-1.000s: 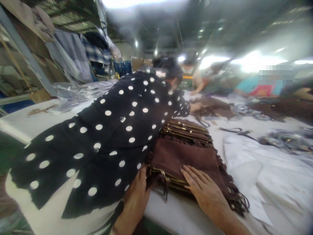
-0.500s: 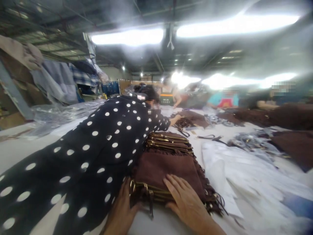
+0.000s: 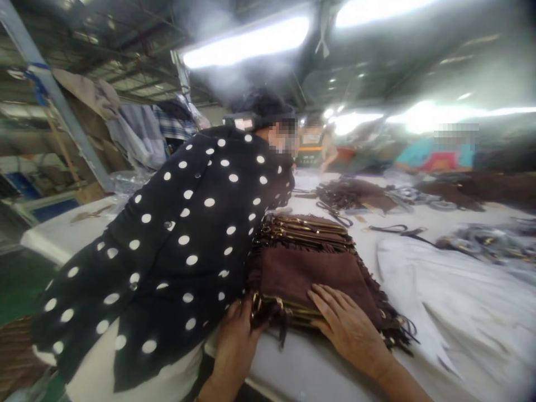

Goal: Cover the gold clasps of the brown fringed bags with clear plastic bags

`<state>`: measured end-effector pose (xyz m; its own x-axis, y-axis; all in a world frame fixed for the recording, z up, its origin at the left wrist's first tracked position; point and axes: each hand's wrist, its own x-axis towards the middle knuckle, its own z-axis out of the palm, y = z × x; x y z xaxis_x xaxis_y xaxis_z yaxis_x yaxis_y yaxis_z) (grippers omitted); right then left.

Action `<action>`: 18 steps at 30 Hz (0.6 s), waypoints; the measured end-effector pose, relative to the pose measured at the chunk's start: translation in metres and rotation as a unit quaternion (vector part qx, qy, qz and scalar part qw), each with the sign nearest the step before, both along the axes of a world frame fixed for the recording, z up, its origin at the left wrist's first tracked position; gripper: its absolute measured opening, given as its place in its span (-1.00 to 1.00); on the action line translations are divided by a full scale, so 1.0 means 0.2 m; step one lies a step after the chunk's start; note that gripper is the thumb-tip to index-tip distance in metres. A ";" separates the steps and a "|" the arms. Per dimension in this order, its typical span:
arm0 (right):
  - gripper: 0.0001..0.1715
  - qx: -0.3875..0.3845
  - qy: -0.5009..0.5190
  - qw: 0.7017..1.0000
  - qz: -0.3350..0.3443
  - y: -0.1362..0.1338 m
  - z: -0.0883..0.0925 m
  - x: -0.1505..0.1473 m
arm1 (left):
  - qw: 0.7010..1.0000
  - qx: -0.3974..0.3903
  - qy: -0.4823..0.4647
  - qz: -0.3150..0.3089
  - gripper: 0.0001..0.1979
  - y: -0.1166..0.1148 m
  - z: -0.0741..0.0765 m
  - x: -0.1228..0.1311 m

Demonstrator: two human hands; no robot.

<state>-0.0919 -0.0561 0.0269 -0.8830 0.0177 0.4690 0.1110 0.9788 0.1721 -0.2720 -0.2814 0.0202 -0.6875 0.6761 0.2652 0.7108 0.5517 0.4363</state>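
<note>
A stack of brown fringed bags (image 3: 310, 273) with gold zips lies on the white table before me. My right hand (image 3: 349, 326) rests on the near edge of the top bag, fingers stretched out flat and thumb at the side. At the stack's near left corner is my left hand (image 3: 237, 340), touching near the metal clasps (image 3: 257, 306); its thumb stands apart from the fingers, whose tips are partly hidden. A dark zip pull strap (image 3: 283, 329) hangs from the front. Behind, more bags (image 3: 307, 226) overlap in a row, zip edges showing.
A person in a black polka-dot top (image 3: 196, 223) leans over the table close on my left. White cloth (image 3: 456, 290) spreads to the right. Dark wrist straps (image 3: 389, 229) and another brown pile (image 3: 355, 192) lie farther back. Another person in turquoise (image 3: 435, 153) is across the table.
My view has turned left and tilted, so the scene sits farther right. The person beside me has raised their upper body and drawn back the reaching arm. My hands stay at the stack.
</note>
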 end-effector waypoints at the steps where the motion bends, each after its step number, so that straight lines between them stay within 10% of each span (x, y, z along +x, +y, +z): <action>1: -0.38 0.000 0.001 1.000 -0.002 0.00 0.00 0.00 | 1.000 0.002 -0.007 -0.012 -0.47 -0.02 0.00 -0.01; 9: -0.37 -0.051 0.006 0.998 -0.024 -0.06 0.02 0.01 | 0.997 0.017 0.069 0.005 -0.40 -0.21 0.01 0.04; 14: -0.37 -0.126 0.036 0.989 -0.065 -0.14 0.02 0.03 | 0.980 0.107 0.152 -0.063 -0.71 -0.04 0.11 0.18; 18: -0.40 -0.148 0.059 0.983 -0.087 -0.21 0.02 0.05 | 0.973 0.103 0.207 0.008 -0.63 0.11 0.10 0.22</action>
